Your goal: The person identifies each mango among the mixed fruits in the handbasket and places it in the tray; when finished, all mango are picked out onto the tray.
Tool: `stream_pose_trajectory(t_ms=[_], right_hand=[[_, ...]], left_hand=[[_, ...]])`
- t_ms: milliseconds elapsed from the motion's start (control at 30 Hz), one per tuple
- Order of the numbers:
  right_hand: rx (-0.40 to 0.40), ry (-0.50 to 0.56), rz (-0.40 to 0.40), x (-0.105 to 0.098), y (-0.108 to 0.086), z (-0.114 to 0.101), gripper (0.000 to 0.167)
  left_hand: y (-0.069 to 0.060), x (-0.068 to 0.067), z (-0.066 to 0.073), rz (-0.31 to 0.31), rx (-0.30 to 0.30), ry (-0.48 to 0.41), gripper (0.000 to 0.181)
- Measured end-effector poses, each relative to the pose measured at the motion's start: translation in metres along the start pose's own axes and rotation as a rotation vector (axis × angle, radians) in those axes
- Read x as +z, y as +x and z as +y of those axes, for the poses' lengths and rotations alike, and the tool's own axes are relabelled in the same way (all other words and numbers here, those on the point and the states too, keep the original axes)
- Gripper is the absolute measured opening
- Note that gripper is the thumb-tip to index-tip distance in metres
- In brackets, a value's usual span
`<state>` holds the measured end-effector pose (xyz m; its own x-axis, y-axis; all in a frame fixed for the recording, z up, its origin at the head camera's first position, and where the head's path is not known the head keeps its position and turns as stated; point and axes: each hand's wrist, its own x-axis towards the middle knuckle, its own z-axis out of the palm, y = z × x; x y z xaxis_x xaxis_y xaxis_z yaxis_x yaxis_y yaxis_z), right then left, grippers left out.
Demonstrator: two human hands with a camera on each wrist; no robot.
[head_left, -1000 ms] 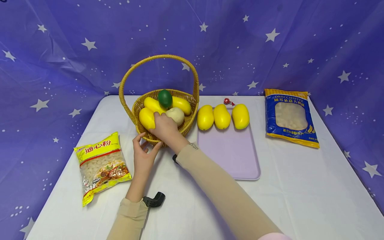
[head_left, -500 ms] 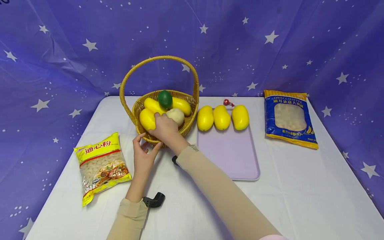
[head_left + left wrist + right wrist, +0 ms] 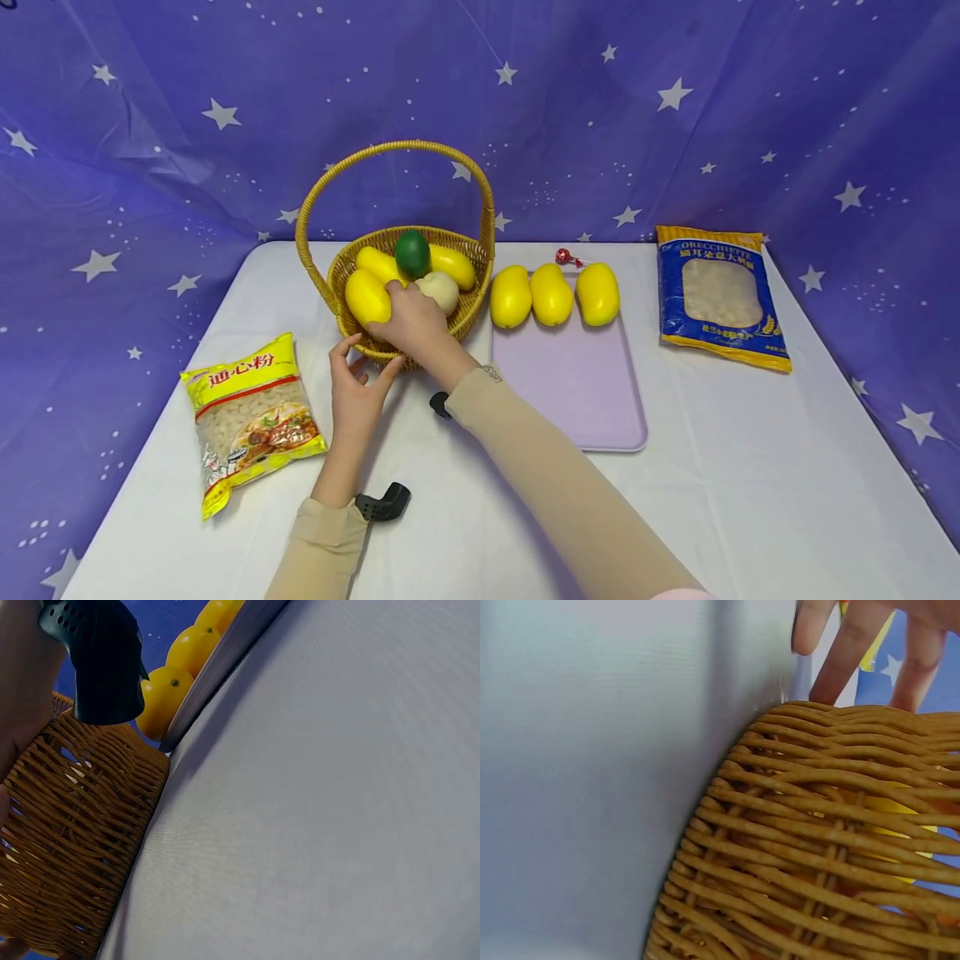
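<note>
A white cloth-covered table (image 3: 750, 483) bears the basket (image 3: 472, 310), and a purple curtain (image 3: 570, 171) with white stars hangs behind it. Left of the basket, nearer the person, lies a yellow pasta bag (image 3: 255, 425); a blue pasta bag (image 3: 723, 292) lies well to its right, with a red lollipop (image 3: 563, 257) nearer on that side. The yellow mango (image 3: 366, 297) sits inside the basket at its front left, its long axis slanting from the basket's back left towards its front right. The right hand (image 3: 416, 321) reaches in against it; the fingertips are hidden, so I cannot tell whether it is grasped or released. The left hand (image 3: 356, 402) clasps the basket's near wall from outside, thumb and fingers spread wide. Also in the basket are two long yellow fruits (image 3: 453, 267) at its back, a dark green fruit (image 3: 412, 253) between them, and a pale round fruit (image 3: 439, 292) right of the mango. Just right of the basket, a lilac tray (image 3: 570, 392) holds three more mangoes (image 3: 551, 295) side by side at its far end.
</note>
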<state>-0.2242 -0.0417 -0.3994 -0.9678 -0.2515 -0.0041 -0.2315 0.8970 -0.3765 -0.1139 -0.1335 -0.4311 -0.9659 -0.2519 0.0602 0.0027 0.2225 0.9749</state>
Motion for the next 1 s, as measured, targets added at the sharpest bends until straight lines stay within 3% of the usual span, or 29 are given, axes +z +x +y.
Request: stream_pose_trajectory(t_ms=[467,1000], right_hand=[[-0.023,0.138,0.094,-0.015,-0.01,0.014,0.072],[-0.007,0.315,0.204,-0.061,-0.047,0.032,0.072]], left_hand=[[-0.001,0.001,-0.002,-0.005,0.016,0.007,0.067],[-0.001,0.0,-0.001,-0.006,0.015,0.014,0.067]])
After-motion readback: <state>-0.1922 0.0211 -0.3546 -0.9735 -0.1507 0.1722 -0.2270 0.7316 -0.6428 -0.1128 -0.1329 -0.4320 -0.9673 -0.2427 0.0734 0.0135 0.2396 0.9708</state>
